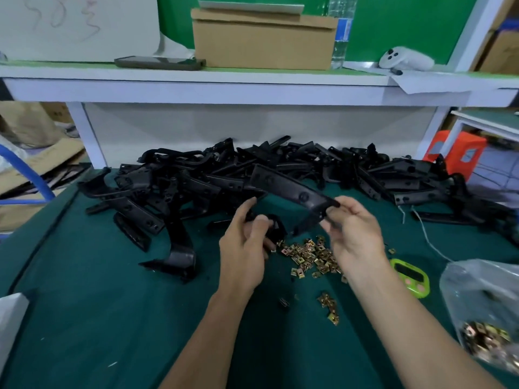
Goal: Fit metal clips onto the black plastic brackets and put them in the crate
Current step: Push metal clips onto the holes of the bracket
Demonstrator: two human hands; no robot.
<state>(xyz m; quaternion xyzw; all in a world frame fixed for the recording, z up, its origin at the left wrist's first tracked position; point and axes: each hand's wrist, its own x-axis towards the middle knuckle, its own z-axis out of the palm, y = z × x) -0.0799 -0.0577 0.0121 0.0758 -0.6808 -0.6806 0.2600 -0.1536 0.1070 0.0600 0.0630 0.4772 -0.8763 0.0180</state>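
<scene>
A long black plastic bracket is held up over the green table. My right hand pinches its near end between thumb and fingers. My left hand grips another curved black part, with a brass clip showing below the fingers. A loose heap of brass metal clips lies on the mat just under both hands. A large pile of black brackets stretches across the back of the table. No crate is in view.
A clear bag of clips sits at the right edge beside a green timer. A few stray clips lie nearer me. A white shelf above holds a cardboard box, a phone and a bottle.
</scene>
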